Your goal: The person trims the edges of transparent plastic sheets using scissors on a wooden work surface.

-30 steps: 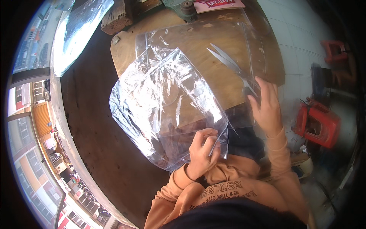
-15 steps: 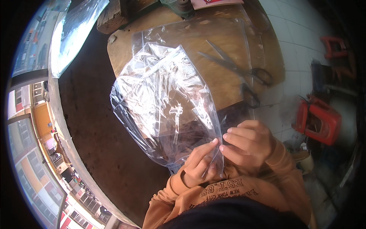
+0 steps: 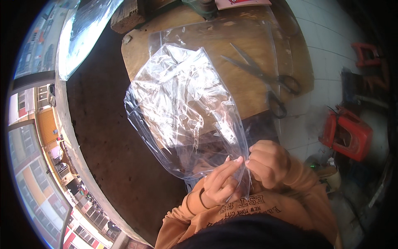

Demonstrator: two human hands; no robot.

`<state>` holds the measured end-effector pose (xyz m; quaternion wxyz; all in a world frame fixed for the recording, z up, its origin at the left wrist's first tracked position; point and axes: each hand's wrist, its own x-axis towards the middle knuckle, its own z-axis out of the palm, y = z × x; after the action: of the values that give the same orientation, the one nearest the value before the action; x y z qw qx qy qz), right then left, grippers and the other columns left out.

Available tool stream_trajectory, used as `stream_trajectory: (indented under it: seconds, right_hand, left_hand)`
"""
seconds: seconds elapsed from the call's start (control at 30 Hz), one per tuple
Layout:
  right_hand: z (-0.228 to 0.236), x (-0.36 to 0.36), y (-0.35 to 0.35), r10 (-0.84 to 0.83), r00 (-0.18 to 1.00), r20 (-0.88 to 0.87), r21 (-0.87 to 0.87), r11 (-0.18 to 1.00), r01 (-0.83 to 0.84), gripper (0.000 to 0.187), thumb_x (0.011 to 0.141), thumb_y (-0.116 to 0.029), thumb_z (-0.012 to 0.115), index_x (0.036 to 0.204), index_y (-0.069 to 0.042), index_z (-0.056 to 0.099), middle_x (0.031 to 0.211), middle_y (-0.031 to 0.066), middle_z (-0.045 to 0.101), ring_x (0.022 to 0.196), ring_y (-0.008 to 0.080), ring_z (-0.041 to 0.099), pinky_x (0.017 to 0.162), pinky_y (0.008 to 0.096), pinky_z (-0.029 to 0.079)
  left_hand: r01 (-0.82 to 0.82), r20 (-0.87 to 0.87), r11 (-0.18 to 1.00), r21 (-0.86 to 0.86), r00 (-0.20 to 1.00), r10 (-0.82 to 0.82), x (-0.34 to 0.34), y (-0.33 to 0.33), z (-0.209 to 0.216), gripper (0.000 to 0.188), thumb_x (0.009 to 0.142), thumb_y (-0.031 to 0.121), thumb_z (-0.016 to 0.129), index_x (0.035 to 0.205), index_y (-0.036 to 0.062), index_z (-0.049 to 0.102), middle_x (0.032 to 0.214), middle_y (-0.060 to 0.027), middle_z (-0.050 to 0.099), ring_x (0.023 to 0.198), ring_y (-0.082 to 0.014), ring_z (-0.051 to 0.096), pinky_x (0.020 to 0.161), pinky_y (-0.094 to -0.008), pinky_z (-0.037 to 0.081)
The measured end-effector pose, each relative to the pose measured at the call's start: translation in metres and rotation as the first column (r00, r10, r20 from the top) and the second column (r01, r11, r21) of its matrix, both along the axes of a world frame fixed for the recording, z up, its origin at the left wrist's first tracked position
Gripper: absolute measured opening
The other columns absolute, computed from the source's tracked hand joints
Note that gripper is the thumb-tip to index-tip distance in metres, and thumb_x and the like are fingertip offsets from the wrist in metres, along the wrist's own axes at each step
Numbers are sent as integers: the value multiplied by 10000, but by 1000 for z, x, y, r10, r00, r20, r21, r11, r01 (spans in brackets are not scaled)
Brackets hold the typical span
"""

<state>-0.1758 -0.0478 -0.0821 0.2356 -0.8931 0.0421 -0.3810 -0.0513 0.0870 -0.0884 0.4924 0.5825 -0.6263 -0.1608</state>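
Hands meet at near edge of clear plastic bag point(image 3: 186, 112). I see left hand point(image 3: 219, 184) and right hand point(image 3: 267, 164) both closed, pinching bag rim between fingertips, likely to part layers. Bag billows over wooden board point(image 3: 248, 37). Scissors point(image 3: 265, 79) parked on board, within right reach.

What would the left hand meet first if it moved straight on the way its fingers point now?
Probably the right hand: the left hand points up-right, its fingertips already pinching the clear plastic bag edge between them.

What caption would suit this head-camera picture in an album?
Both hands, left hand and right hand, pinch a crinkled clear plastic bag above a round wooden table, where long metal scissors lie.
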Motion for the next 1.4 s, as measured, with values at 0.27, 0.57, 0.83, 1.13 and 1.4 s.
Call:
stream_trajectory:
  seconds: [0.27,0.57,0.83,1.13,1.4]
  right_hand:
    - [4,21,-60,-598,800,-42,296,757,582,109,802,77,537,886,16,505,847,119,538,714,243,549,637,322,458]
    - [14,-21,-138,-892,444,-83,-73,450,890,79,835,-80,617,856,-22,568,793,88,586,715,217,572,644,301,462]
    - [44,-32,-30,-361,872,-329,661,572,486,238,775,-55,688,989,9,604,835,78,583,722,130,548,629,236,442]
    - [21,6,2,-275,868,-415,565,670,482,176,768,20,646,938,10,603,765,99,581,604,197,577,532,280,458]
    - [15,8,-6,-235,865,-443,620,616,485,113,757,26,651,841,3,579,753,97,555,583,195,562,527,281,439]
  left_hand:
    - [151,-33,986,68,988,-150,0,24,4,160,682,32,601,680,3,445,1055,-273,602,905,-350,638,855,-459,516]
    - [81,35,997,3,996,-81,-2,25,1,165,701,38,649,729,33,487,1033,-248,618,933,-333,639,872,-489,499]
    - [-97,46,995,13,994,97,-17,12,-9,156,707,167,636,754,69,524,1090,-239,590,942,-330,630,891,-528,462]
    - [34,242,986,164,968,-73,-14,-17,-6,397,811,520,533,798,124,562,1227,-180,506,1038,-254,537,969,-485,285]
    - [223,528,969,103,814,-243,67,-109,35,277,807,380,578,895,129,653,1061,-2,608,982,-169,564,947,-430,346]
